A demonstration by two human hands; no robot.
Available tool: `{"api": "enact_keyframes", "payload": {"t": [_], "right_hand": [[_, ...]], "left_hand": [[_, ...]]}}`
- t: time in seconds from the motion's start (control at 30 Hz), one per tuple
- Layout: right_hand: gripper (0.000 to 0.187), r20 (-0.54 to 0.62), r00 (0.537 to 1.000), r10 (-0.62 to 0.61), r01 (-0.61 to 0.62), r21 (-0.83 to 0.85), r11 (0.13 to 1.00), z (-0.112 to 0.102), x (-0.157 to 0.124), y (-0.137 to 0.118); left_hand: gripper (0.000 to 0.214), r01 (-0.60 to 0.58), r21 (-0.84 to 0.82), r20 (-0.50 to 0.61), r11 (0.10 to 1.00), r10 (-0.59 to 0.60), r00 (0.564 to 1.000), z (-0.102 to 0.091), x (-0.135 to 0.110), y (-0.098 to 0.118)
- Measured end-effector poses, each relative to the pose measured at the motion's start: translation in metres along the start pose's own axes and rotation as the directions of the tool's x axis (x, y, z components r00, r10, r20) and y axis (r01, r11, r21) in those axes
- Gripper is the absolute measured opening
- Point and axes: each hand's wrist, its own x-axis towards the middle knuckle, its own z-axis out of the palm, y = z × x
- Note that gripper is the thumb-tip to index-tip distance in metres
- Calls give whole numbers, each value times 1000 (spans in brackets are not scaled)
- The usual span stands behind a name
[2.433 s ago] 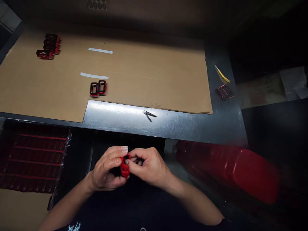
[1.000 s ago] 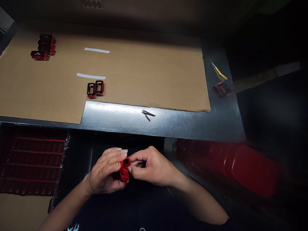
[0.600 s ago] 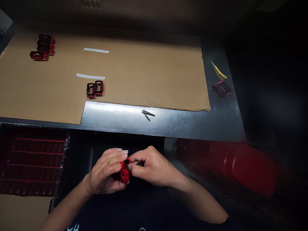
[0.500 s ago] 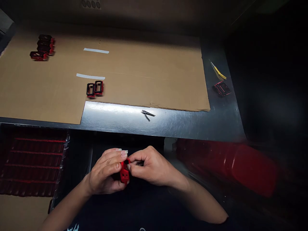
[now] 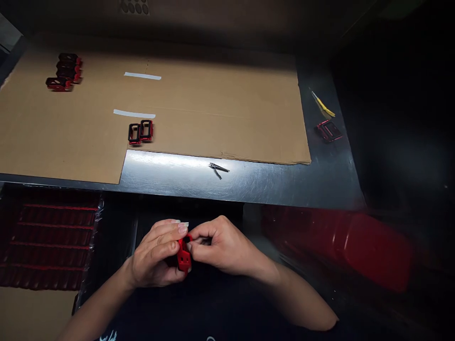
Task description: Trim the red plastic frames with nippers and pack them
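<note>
A small red plastic part [image 5: 184,258] with small square holes is held in front of my body, below the table edge. Fingers of my left hand [image 5: 158,253] wrap round it from the left, thumb below. From the other side, my right hand [image 5: 218,246] pinches at its upper right edge with thumb and forefinger; part of the red part is hidden by the fingers. On the table ahead lie small pliers or cutters [image 5: 218,167]. Two black-and-red frames [image 5: 146,131] stand side by side on the cardboard [image 5: 227,94].
Several black-and-red frames [image 5: 66,71] stand at the far left. A yellow-handled tool [image 5: 323,104] and another dark red frame [image 5: 329,130] lie at the right edge of the metal table [image 5: 277,182]. A box of red parts [image 5: 51,246] is at lower left; a red object [image 5: 373,251] sits right.
Both hands keep almost the same grip on the red part. The view has shifted very slightly; nothing else has visibly moved.
</note>
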Motion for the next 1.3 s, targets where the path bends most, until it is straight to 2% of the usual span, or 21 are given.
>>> {"api": "enact_keyframes", "payload": {"t": [0.13,0.47,0.6,0.7,0.8,0.87,1.0,1.1,1.2,1.3], "right_hand": [[22,-44,999,2,-2,-10,1000,3,2,1],[24,128,992,-11,-2,106,994,-10,-2,1],[19,43,998,34,-37,53,998,-6,-2,0],[22,61,998,-16,15,13,1000,-8,-1,1],[26,142,986,-83,65,123,990,-14,-1,5],[27,151,985,-85,60,167,984,-14,-2,6],[22,70,997,-15,13,40,999,-10,-3,3],[23,59,998,-32,33,-14,999,-9,-4,1],[24,117,992,-56,44,96,994,-12,-4,5],[29,161,985,-62,1,354,935,-10,-3,19]], "left_hand": [[67,-5,-8,1,1000,5,1000,0,2,0],[78,1,-40,12,999,-1,1000,0,-3,-1],[86,-2,-50,28,999,3,1000,1,-3,-1],[86,11,-72,32,997,-9,999,1,-4,-1],[85,32,-100,29,994,-29,999,1,-7,-2],[84,37,-105,29,994,-34,999,2,-8,-2],[85,40,-95,39,995,-37,999,3,-7,-2],[88,43,-92,44,995,-39,998,2,-5,-3],[88,57,-133,26,989,-54,998,3,-8,-3],[84,180,-294,-10,939,-191,982,10,-18,-3]]}}
